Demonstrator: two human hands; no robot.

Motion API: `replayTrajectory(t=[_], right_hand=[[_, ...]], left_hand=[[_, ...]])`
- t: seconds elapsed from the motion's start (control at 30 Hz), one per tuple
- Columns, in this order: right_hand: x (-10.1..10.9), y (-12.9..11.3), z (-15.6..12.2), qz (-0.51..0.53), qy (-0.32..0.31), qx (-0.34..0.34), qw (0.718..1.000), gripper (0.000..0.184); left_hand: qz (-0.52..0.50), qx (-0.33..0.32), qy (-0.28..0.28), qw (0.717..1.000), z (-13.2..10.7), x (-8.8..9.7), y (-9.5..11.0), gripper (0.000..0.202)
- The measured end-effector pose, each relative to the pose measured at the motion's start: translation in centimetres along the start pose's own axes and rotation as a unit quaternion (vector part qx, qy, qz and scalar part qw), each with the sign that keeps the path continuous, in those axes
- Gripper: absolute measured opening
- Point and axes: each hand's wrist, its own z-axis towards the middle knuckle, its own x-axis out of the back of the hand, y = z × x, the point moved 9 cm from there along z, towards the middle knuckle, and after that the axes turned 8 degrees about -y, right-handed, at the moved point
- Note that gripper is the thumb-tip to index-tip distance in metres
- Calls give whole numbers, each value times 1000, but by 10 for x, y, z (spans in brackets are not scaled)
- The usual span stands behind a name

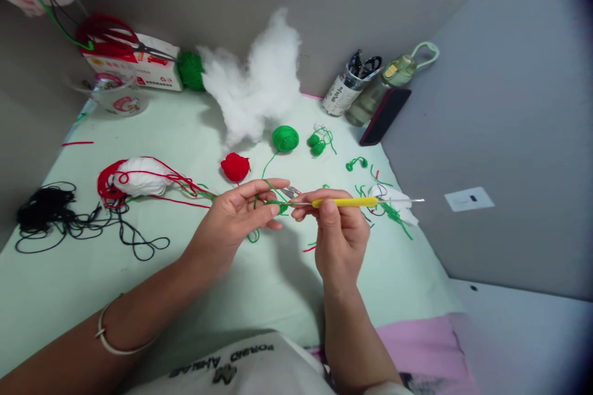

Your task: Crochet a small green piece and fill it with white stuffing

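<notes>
Between thumb and fingers, my left hand (248,207) pinches a small green crochet piece (281,206), with green yarn (266,166) looped over its fingers. That strand leads back to a green yarn ball (285,138). My right hand (340,225) is closed around a crochet hook (352,202) with a yellow handle and a metal tip at each end. One tip meets the green piece; the other points right. Just behind the hands lies a small metal tool (291,191), partly covered by the fingers. A red yarn ball (235,167) sits beyond my left hand.
White stuffing (259,80) stands at the back. Black yarn (46,210) and a white yarn skein (143,176) tangled with red lie left. A pen cup (340,95), bottle (370,99) and phone (384,117) stand back right. Yarn scraps (398,216) lie right, beside the grey partition (509,105).
</notes>
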Motion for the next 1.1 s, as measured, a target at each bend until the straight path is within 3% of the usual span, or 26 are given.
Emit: replayTrajectory(t=[0.13, 0.3, 0.37, 0.5, 0.6, 0.83, 1.1], right_hand=[[-3, -12, -5, -85, 1, 53, 995, 20], [-16, -31, -16, -201, -35, 176, 963, 25], [-14, -31, -15, -179, -28, 165, 969, 24], [-1, -14, -6, -33, 8, 61, 998, 21], [0, -12, -3, 2, 8, 45, 999, 19], [-4, -23, -8, -110, -5, 93, 990, 23], [-14, -34, -18, -199, -25, 198, 960, 28]], left_hand=[[22, -8, 8, 1000, 0, 1, 1, 27], [54, -30, 44, 997, -3, 7, 4, 30], [65, -36, 47, 996, -4, 8, 5, 30], [55, -25, -2, 998, -3, 2, 3, 29], [49, -21, -20, 998, -1, 0, 2, 30], [50, -24, 16, 998, -2, 4, 2, 28], [95, -56, 61, 992, -5, 8, 5, 30]])
